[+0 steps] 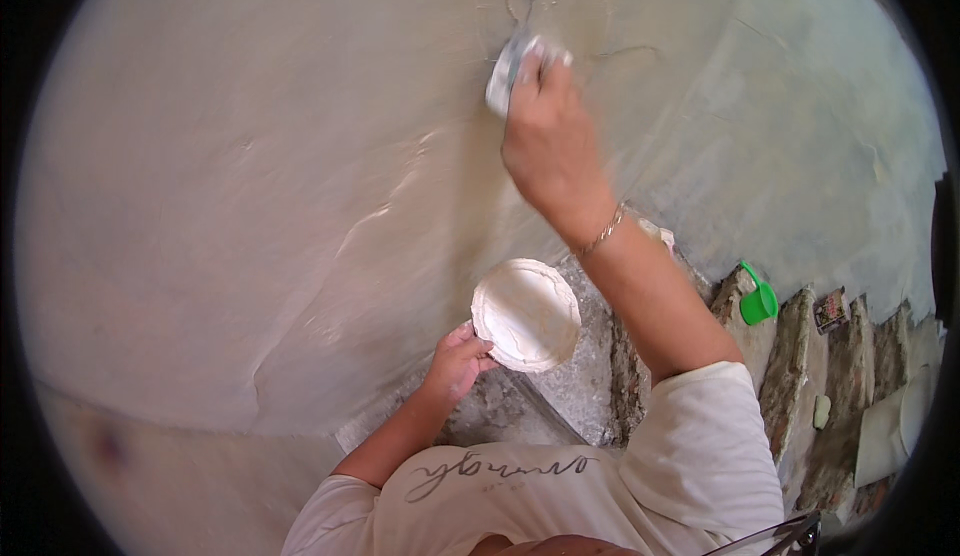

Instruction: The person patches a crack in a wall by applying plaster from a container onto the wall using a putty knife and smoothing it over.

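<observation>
My right hand (548,141), with a bracelet at the wrist, grips a flat scraper (505,84) smeared with white, held against the plastered wall (260,156) where thin cracks branch. My fingers are slightly blurred there. Lower down, my left hand (458,361) holds a round white dish (525,316) by its left edge; pale paste coats its inside and rim. The dish is out in front of my body, over the rough steps.
Worn concrete steps (790,376) run along the wall's foot toward the right. On them are a green plastic mug (757,304), a small printed packet (830,309) and a pale lump (822,411). A grey sheet-like piece (885,431) lies at the far right.
</observation>
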`<state>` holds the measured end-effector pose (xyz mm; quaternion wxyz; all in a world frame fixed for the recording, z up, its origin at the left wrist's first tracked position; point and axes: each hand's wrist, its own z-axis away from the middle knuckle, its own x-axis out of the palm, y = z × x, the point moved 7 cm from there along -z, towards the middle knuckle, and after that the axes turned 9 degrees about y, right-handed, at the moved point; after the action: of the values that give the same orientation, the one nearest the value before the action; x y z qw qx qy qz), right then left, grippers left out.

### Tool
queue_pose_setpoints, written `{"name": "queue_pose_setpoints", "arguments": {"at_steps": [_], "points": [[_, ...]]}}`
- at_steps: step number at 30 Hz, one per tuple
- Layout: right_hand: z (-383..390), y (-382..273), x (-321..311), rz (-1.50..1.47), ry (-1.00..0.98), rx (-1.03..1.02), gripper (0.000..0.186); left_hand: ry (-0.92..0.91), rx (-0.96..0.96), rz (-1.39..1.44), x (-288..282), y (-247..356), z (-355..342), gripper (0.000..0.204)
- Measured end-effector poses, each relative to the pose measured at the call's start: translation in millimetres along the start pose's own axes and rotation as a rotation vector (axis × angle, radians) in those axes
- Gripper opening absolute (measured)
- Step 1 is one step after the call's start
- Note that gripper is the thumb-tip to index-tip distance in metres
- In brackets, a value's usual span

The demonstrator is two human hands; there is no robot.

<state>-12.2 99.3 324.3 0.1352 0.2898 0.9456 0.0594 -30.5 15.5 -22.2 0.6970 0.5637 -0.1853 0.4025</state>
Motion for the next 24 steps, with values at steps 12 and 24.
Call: {"name": "queue_pose_setpoints", "arguments": {"at_steps": [12,24], "points": [[-67.8,37.8,-76.6,-0.213,0.294,-0.162,0.028,-0.032,-0.040,0.012,-5.2,-11.8,-8.3,0.043],[-100.1,27.7,-61.8,-0.117,0.517,-0.459,0.032,0.042,0.019,0.026,-0.1,-1.2,3.0,0.043]]}}
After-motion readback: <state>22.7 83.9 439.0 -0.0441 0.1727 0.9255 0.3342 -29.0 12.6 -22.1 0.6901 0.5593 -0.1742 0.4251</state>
